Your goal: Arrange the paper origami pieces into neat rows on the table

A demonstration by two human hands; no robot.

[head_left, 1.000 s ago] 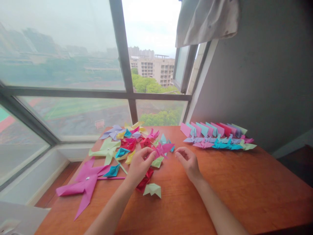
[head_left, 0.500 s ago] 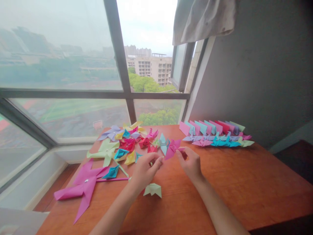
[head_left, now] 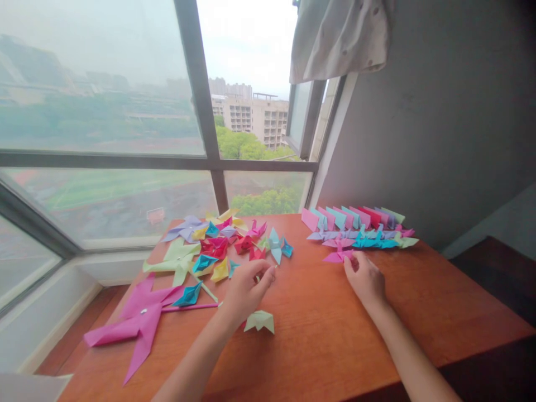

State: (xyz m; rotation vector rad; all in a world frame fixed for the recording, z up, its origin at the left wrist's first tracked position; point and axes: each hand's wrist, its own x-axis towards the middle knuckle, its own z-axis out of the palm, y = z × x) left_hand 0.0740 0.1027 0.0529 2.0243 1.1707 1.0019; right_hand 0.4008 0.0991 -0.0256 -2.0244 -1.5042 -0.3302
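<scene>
Head view – right hand (head_left: 365,277) fingers pinch pink paper crane (head_left: 337,256); left hand (head_left: 247,287) fingers curled, grasp hidden – cannot tell

Table (head_left: 318,346) stood before the window (head_left: 125,139). Heap of folded paper figures (head_left: 226,248) lay just beyond the left hand (head_left: 247,287); large pinwheel (head_left: 138,321) well to its left; single folded piece (head_left: 259,321) just beside it, nearer the person. Row of folded figures (head_left: 360,229) lay beyond the right hand (head_left: 365,278); one folded crane (head_left: 337,256) lay at its fingertips, before that row. Curtain (head_left: 339,39) hung above, behind both hands.
</scene>
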